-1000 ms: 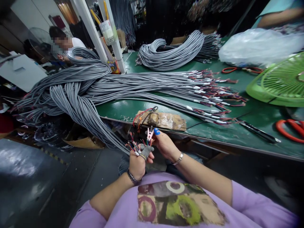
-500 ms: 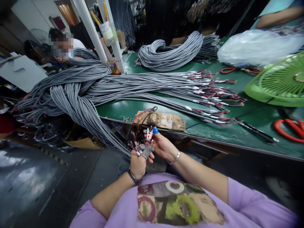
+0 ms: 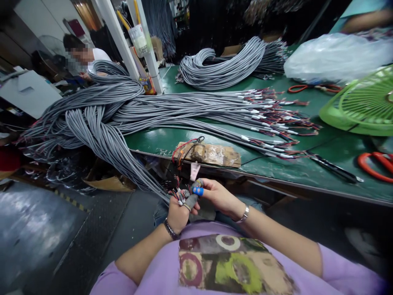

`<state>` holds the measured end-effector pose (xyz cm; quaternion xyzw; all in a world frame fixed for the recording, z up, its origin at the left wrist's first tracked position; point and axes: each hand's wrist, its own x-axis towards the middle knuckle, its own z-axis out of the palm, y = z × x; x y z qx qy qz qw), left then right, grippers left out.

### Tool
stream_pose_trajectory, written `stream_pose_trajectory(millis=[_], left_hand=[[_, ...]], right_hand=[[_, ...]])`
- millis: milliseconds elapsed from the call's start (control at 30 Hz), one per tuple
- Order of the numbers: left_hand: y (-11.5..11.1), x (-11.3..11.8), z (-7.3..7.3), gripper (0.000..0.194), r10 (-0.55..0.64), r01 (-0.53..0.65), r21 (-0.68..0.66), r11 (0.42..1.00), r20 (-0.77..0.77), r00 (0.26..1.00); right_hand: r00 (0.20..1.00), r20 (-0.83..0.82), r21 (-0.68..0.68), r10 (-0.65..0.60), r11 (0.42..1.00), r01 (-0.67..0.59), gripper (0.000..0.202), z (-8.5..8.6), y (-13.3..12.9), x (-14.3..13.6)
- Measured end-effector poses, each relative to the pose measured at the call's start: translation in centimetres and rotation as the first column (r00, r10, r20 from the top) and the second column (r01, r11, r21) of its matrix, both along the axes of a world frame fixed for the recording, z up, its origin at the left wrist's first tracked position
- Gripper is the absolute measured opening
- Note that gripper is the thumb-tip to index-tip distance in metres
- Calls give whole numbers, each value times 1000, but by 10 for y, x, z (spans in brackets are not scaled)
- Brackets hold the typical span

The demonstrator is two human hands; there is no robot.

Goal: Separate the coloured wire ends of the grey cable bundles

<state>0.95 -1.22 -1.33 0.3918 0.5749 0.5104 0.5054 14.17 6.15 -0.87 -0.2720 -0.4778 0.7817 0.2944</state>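
My left hand (image 3: 178,215) is closed round the end of a bundle of grey cables (image 3: 144,178), with its thumb in a grey cover. Thin red, black and white wire ends (image 3: 177,196) fan out above that fist. Close beside it, my right hand (image 3: 219,196) is closed in a pinch, a blue cover on its thumb and a grey one on a finger. Whatever lies between those fingertips is too small to make out. Just above them, a pink clip (image 3: 194,170) sits at the bench's front edge.
Grey cables (image 3: 184,104) lie across the green bench (image 3: 264,174). A worn wooden block (image 3: 215,155) sits at the front edge. To the right are a black-handled tool (image 3: 334,167), orange-handled scissors (image 3: 374,166) and a green fan (image 3: 359,106). Two other people are beyond the bench.
My right hand has moved down from the pink clip, its fingertips now against the left thumb. The clip shows uncovered at the bench edge. My left hand has hardly moved.
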Motion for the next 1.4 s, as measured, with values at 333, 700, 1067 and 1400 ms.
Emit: stream_pose_trajectory(millis=[333,700,1067,1400], left_hand=[[1,-2,1,36,-50,51,-26,998,36,998],[0,0,-6,37,87,-89,12,996,114,990],[-1,-1,-6,36,15,-16,10,1000,71,997],[-1,-1,-12,35,103,-107,35,994,88,991]], right_hand=[[986,155,108,-66,993,50,32,5,0,3],[986,112,78,-126,990,118,31,6,-3,0],[992,114,70,-50,997,42,32,12,-5,-5],[981,99,46,-164,986,160,32,1,-13,-9]])
